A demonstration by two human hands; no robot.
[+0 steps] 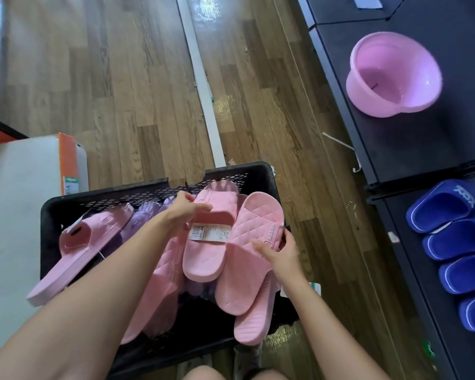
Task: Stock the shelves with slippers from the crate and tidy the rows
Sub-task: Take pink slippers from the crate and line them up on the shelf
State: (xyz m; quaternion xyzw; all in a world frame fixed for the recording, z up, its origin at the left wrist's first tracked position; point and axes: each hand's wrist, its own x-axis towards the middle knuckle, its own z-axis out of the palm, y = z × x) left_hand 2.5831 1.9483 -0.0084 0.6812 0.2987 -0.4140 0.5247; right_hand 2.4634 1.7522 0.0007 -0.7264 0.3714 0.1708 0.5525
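Above the crate (148, 192), near centre, the tagged slipper (203, 259) is pinched at its strap by the left hand (185, 211) and the quilted slipper (247, 259) gripped at its strap by the right hand (281, 252); both are judged light, flexible foam, best held there.

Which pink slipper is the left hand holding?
The left hand grips the smooth-strapped pink slipper bearing the barcode label; the quilted pink slipper beside it is in the right hand.
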